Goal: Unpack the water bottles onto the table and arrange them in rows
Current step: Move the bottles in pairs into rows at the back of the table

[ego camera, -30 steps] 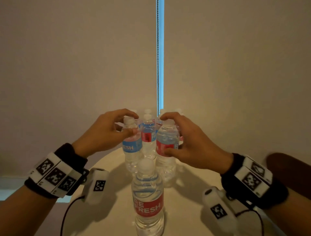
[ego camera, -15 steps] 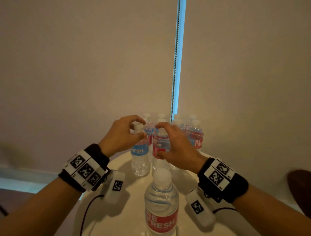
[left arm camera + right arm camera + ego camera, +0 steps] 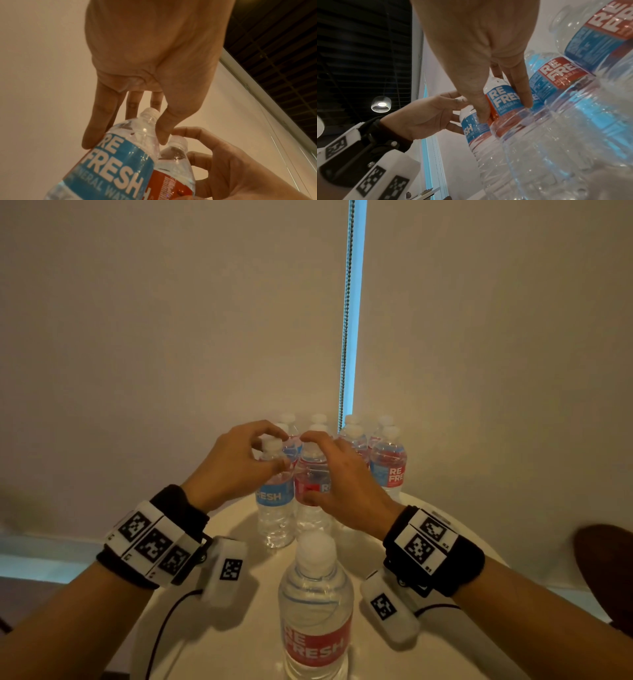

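On the table (image 3: 442,518), each hand grips a bottle's top.

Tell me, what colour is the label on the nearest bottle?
Red, with white letters, on the nearest bottle; head view shows it best.

Lone bottle (image 3: 315,604) before clustered bottles (image 3: 387,460)

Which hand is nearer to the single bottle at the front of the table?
Neither clearly. The left hand and right hand both grip bottles behind the front bottle, one on each side.
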Available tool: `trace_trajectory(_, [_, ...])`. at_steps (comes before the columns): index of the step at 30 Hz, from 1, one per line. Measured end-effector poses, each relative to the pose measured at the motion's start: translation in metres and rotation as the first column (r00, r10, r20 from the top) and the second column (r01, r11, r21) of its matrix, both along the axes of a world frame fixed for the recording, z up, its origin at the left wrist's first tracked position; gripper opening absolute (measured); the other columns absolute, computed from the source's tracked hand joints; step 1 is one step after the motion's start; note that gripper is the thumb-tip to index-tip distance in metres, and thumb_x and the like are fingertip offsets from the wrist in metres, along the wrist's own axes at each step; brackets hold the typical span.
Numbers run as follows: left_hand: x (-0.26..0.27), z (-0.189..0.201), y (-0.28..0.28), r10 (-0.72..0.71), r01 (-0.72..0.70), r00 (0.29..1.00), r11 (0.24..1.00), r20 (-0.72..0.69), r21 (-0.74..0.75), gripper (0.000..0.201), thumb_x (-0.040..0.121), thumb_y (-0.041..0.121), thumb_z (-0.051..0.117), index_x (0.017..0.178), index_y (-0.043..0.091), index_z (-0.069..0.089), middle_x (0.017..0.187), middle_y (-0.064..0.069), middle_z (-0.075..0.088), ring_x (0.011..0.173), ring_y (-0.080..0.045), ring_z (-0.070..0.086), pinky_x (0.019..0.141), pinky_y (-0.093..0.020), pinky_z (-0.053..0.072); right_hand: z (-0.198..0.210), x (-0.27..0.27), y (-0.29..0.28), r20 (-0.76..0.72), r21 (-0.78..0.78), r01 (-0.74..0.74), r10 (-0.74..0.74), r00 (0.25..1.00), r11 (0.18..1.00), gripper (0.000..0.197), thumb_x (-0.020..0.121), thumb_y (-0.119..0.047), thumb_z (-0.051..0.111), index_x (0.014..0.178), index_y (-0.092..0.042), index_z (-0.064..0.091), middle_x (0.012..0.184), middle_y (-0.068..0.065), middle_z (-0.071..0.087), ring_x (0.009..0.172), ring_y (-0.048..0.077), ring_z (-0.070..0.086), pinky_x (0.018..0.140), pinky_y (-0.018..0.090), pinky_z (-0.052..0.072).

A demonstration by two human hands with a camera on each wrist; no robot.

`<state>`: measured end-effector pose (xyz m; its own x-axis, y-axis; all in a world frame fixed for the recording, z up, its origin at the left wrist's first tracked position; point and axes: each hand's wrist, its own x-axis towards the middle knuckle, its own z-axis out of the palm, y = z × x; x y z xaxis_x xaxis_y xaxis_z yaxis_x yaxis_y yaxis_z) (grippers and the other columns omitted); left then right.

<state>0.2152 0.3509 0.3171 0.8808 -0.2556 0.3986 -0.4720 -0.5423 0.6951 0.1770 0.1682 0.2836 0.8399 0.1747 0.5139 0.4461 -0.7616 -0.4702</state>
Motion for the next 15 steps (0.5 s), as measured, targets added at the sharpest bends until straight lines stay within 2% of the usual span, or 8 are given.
trace_trajectory(3, [-0.001,-0.001,0.0,-0.007,0.007,1.0,1.0,0.0,-0.018,0.03,0.085,0.021,0.08,0.108,0.032,0.066,0.115,-0.005,0.068,0.09,-0.016,0.071,0.079,-0.038,0.065,-0.003,0.003,0.002,0.009,-0.003,0.014,-0.014,1.0,1.0,0.08,0.079,-0.02,0.081,0.142,-0.032,0.033,0.142,0.008,0.044,0.126,0.022,0.048,0.088,0.02,0.035])
trace_trajectory(5, [-0.003,-0.003,0.001,-0.025,0.025,1.0,0.999,0.01,-0.029,0.031,0.086,0.018,0.078,0.112,0.03,0.065,0.118,-0.004,0.068,0.094,-0.011,0.069,0.078,-0.033,0.063,-0.005,0.004,0.002,0.019,-0.009,0.024,-0.024,1.0,1.0,0.081,0.079,-0.023,0.081,0.143,-0.033,0.033,0.143,0.007,0.044,0.126,0.022,0.049,0.087,0.018,0.034])
trace_trajectory(9, [-0.007,-0.005,0.005,-0.044,0.044,0.999,0.999,0.012,-0.02,0.046,0.088,0.023,0.077,0.129,0.03,0.059,0.126,-0.001,0.066,0.11,-0.018,0.067,0.086,-0.038,0.063,-0.005,0.0,0.001,0.017,-0.022,0.033,-0.032,0.999,0.999,0.087,0.078,-0.029,0.081,0.147,-0.034,0.029,0.147,0.005,0.043,0.13,0.021,0.046,0.091,0.02,0.031])
trace_trajectory(12, [-0.015,-0.004,0.012,-0.004,0.004,1.0,1.0,0.022,-0.002,0.063,0.088,0.031,0.076,0.144,0.03,0.048,0.134,-0.004,0.062,0.115,-0.013,0.059,0.086,-0.028,0.055,-0.001,-0.008,-0.005,0.006,0.005,0.043,-0.043,0.999,0.999,0.095,0.073,-0.037,0.084,0.149,-0.033,0.026,0.145,0.004,0.044,0.129,0.02,0.047,0.1,0.029,0.041])
trace_trajectory(14, [-0.026,-0.002,0.024,0.05,-0.052,0.996,0.998,0.067,0.032,0.067,0.086,0.036,0.075,0.146,0.029,0.046,0.139,-0.006,0.061,0.111,-0.013,0.057,0.088,-0.028,0.051,0.006,-0.018,-0.012,0.019,0.035,0.062,-0.063,0.998,0.997,0.09,0.073,-0.038,0.083,0.146,-0.032,0.031,0.142,0.003,0.047,0.124,0.019,0.051,0.1,0.035,0.047])
trace_trajectory(15, [-0.032,-0.001,0.033,0.072,-0.076,0.994,0.996,0.087,0.036,0.065,0.085,0.038,0.075,0.144,0.029,0.049,0.137,-0.007,0.062,0.11,-0.015,0.06,0.089,-0.029,0.052,0.011,-0.024,-0.016,0.031,0.04,0.072,-0.073,0.997,0.997,0.084,0.074,-0.037,0.082,0.143,-0.03,0.035,0.14,0.003,0.049,0.119,0.016,0.053,0.098,0.033,0.049])
